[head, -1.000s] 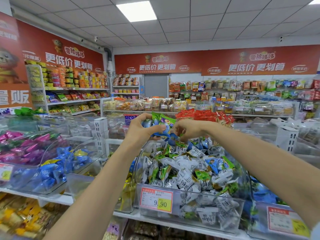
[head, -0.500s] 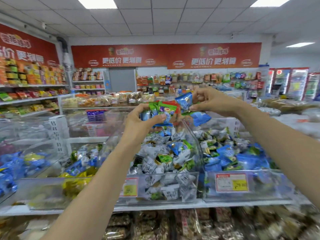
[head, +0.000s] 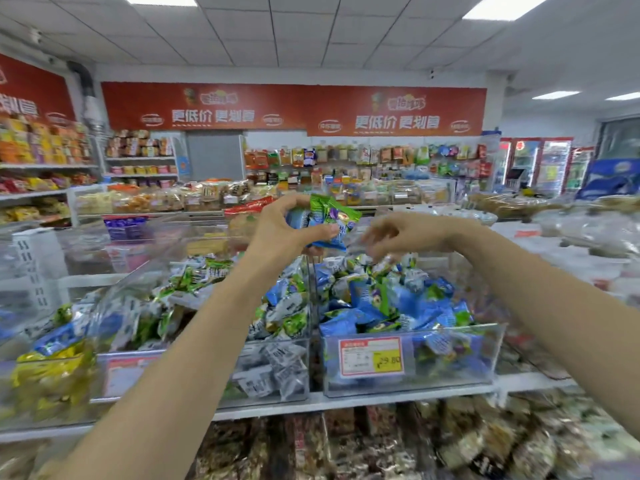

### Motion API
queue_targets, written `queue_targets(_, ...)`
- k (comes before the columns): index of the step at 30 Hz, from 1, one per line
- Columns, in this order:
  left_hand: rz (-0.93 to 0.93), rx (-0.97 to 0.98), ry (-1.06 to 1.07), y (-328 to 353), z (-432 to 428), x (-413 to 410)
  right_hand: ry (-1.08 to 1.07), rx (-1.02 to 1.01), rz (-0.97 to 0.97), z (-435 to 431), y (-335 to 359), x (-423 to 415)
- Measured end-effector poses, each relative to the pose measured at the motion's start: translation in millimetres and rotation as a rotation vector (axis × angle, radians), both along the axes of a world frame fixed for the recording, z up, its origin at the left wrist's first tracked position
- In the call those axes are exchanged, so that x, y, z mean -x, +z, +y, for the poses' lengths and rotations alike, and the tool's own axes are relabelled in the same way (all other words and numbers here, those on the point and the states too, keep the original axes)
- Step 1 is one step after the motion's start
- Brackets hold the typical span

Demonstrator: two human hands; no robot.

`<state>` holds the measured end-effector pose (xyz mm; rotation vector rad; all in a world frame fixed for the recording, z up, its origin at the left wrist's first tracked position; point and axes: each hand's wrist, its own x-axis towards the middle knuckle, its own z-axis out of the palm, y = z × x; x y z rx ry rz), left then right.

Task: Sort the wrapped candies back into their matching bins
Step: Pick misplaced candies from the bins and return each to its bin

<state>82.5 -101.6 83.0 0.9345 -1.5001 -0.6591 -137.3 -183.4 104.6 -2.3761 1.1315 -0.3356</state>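
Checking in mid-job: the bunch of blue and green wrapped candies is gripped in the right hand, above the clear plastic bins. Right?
Not quite: the left hand grips the bunch of blue and green wrapped candies above the clear plastic bins, as the head view shows. The right hand beside it is too blurred to read.

The right hand [head: 398, 237] is lower now, away from the bunch of candies [head: 325, 220] in the left hand [head: 280, 230], and hangs above the back of the blue-candy bin [head: 450, 375], fingers loose and blurred. The blue candy it pinched half a second ago no longer shows between them. The view swings right, bringing that bin nearer the middle.
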Motion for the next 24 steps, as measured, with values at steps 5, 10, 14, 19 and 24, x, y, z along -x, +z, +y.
queue_targets(5, -0.064, -0.053, 0.038, -3, -4, 17, 0.142, -0.116, -0.525, 15, 1, -10)
queue_targets(10, -0.150, -0.155, -0.057, -1, -9, 21, 0.064, -0.016, -0.594, -2, -5, -6)
queue_targets(14, -0.294, -0.117, 0.010, -4, -18, 21, 0.042, -0.026, -0.599, -11, -2, 14)
queue_targets(19, -0.745, -0.129, 0.024, -4, -17, 26, 0.006, -0.052, -0.167, -15, -2, 37)
queue_targets(24, -1.037, -0.164, -0.032, -12, -22, 29, 0.004, -0.067, 0.178, -28, -15, 24)
